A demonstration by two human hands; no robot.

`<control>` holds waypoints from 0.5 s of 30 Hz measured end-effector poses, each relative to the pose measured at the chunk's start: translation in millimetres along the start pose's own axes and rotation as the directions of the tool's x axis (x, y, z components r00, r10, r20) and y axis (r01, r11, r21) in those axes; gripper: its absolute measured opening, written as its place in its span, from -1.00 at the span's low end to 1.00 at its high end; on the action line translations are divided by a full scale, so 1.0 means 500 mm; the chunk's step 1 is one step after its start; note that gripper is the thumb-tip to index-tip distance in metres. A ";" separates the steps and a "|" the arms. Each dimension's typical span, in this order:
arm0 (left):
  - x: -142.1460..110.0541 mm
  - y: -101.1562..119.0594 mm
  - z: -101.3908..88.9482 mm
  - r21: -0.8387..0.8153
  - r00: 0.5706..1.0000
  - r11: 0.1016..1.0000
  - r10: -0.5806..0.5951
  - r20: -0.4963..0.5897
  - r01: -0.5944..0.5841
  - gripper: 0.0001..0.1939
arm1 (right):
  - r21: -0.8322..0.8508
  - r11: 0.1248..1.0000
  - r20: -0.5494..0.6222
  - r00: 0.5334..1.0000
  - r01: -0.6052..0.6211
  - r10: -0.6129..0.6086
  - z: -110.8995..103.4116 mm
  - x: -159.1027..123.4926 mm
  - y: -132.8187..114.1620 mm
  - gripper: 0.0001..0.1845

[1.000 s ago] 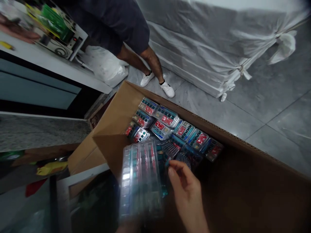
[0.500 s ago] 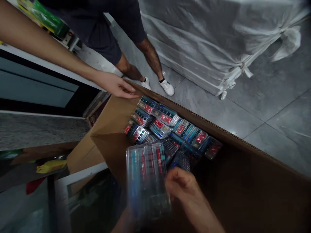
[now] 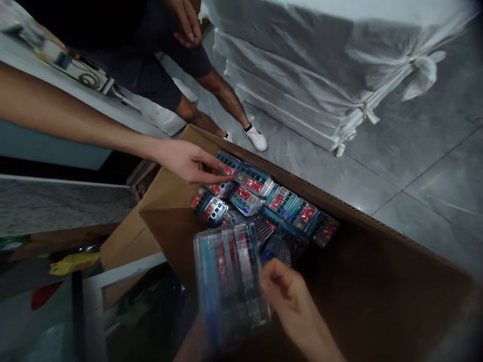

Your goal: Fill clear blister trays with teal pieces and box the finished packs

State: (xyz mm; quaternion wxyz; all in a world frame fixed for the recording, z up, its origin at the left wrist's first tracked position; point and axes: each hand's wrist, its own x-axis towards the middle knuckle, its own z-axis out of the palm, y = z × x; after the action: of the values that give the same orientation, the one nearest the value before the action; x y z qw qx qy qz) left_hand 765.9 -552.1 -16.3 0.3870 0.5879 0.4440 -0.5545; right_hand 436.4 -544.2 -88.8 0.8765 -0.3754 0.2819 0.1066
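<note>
A stack of clear plastic blister packs (image 3: 232,281), with blue, red and dark contents, is held up over the near side of a cardboard box (image 3: 173,196). My left hand (image 3: 193,338) supports the stack from below left; it is dim, and its fingers are hidden behind the plastic. At the stack's right edge, my right hand (image 3: 285,289) has curled fingers pinching the side. Inside the box, several similar blister packs (image 3: 247,198) with red labels lie in a heap against the far wall. The packs I hold are somewhat blurred.
Another person's hand (image 3: 184,161) reaches in from the left over the packs. A person in dark shorts (image 3: 158,75) stands beyond the box. White sheeting (image 3: 302,65) wraps a large stack behind it. A yellow bag (image 3: 75,262) lies at left.
The other person's hand has moved right and down, over the heaped packs. A standing person's hand has come into view at the top. My hands keep holding the stack in nearly the same place.
</note>
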 end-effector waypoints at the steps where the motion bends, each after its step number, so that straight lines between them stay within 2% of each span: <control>1: -0.013 -0.006 0.004 -0.067 0.993 0.991 -0.117 -0.028 0.115 -0.46 | -0.036 0.999 -0.046 0.999 0.018 -0.020 -0.001 -0.003 0.004 -0.78; 3: -0.040 -0.029 0.011 -0.213 0.965 0.949 -0.251 -0.072 0.231 -0.54 | -0.103 0.993 -0.127 0.989 0.061 -0.074 -0.004 -0.009 0.012 -0.79; 6: -0.071 -0.069 0.018 -0.314 0.940 0.910 -0.320 -0.121 0.269 -0.64 | -0.198 0.971 -0.215 0.961 0.132 -0.174 -0.007 -0.018 0.025 -0.88; 8: -0.076 -0.083 0.020 -0.322 0.928 0.893 -0.360 -0.090 0.315 -0.66 | -0.222 0.963 -0.226 0.952 0.154 -0.205 -0.009 -0.026 0.028 -0.98; 9: -0.073 -0.084 0.019 -0.307 0.932 0.895 -0.358 -0.058 0.325 -0.64 | -0.223 0.962 -0.217 0.954 0.159 -0.208 -0.010 -0.030 0.028 -0.95; 12: -0.042 -0.067 0.016 -0.238 0.962 0.933 -0.271 0.037 0.271 -0.53 | -0.228 0.951 -0.157 0.956 0.208 -0.247 -0.010 -0.043 0.028 -0.77; 15: 0.002 -0.054 0.011 -0.142 0.997 0.988 -0.059 0.055 0.066 -0.45 | -0.254 0.930 -0.181 0.931 0.268 -0.317 -0.005 -0.052 0.031 -0.67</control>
State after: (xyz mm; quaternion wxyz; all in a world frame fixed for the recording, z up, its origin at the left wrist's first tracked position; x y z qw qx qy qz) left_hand 738.6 -549.1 -16.9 0.4218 0.5301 0.4910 -0.5478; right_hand 407.9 -534.4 -84.7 0.7981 -0.5195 0.3032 -0.0366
